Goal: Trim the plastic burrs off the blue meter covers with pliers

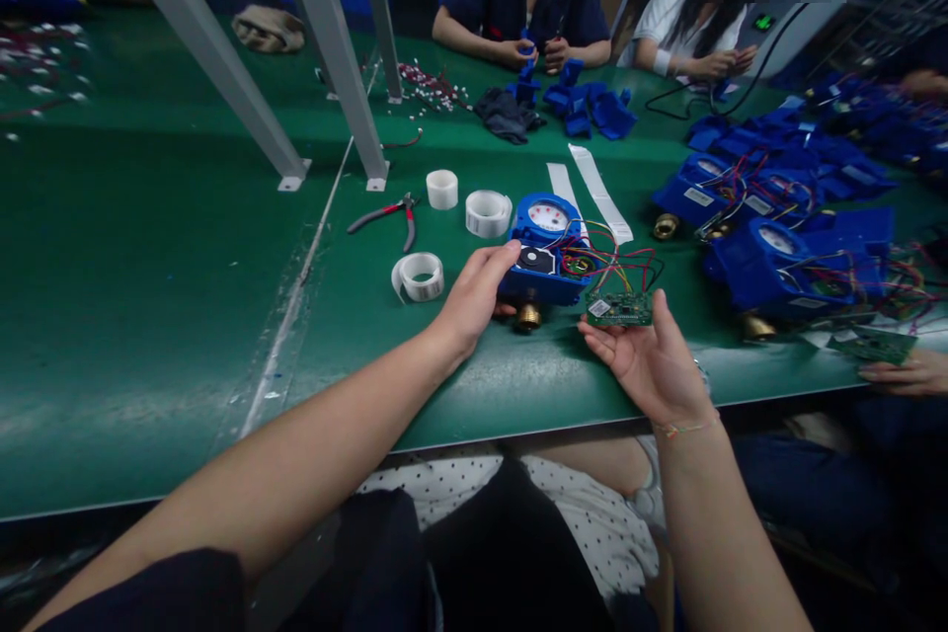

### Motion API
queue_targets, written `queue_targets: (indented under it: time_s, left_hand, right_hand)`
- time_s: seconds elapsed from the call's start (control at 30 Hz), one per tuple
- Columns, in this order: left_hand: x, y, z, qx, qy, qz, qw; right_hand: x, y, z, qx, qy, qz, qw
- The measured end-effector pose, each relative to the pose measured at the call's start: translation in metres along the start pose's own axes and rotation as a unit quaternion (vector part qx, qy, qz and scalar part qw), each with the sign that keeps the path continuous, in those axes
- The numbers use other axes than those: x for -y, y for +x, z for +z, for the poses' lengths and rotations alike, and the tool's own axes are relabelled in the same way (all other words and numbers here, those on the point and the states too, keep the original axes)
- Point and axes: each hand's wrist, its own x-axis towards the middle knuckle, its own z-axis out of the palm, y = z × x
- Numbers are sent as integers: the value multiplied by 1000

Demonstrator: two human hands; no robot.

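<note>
"Gripping the blue meter (548, 290) near the table's (474, 405) front edge, are we?"

"Yes, our left hand (472, 308) clasps its left side; our right hand (656, 370), palm up, holds the circuit board (622, 308) between thumb and fingers."

"How far along?"

"Wires (616, 260) already seem to join both; we judge it unfinished, the board being outside the meter."

"Room?"

"Our widest is leftward, past the pliers (408, 205); other meters (785, 262) crowd our right."

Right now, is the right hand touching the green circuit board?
Touching. The head view shows the right hand holding the green circuit board, thumb against one end, fingertips at the other.
</note>
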Motion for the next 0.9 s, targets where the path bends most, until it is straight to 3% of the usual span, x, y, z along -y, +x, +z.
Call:
queue_targets:
  time_s: [0.23,0.33,0.43,0.5,0.6,0.9]
  left_hand:
    - [-5,-2,1,6,14,-9,1000]
    - [-5,-2,-1,19,21,-7,1000]
    - [-5,-2,-2,26,22,-3,999]
    - [-6,-3,-3,27,24,0,999]
    - [-7,-4,-3,28,33,2,999]
    - [-7,-4,-5,23,49,13,998]
  right_hand:
    - [-8,3,5,-37,-51,-40,997]
    - [-22,6,9,-95,-67,-131,985]
    - [-35,6,11,-179,-67,-259,947]
    - [-40,6,11,-224,-76,-300,924]
    - [-42,5,10,-250,-103,-297,916]
    - [-45,3,5,-233,-164,-309,907]
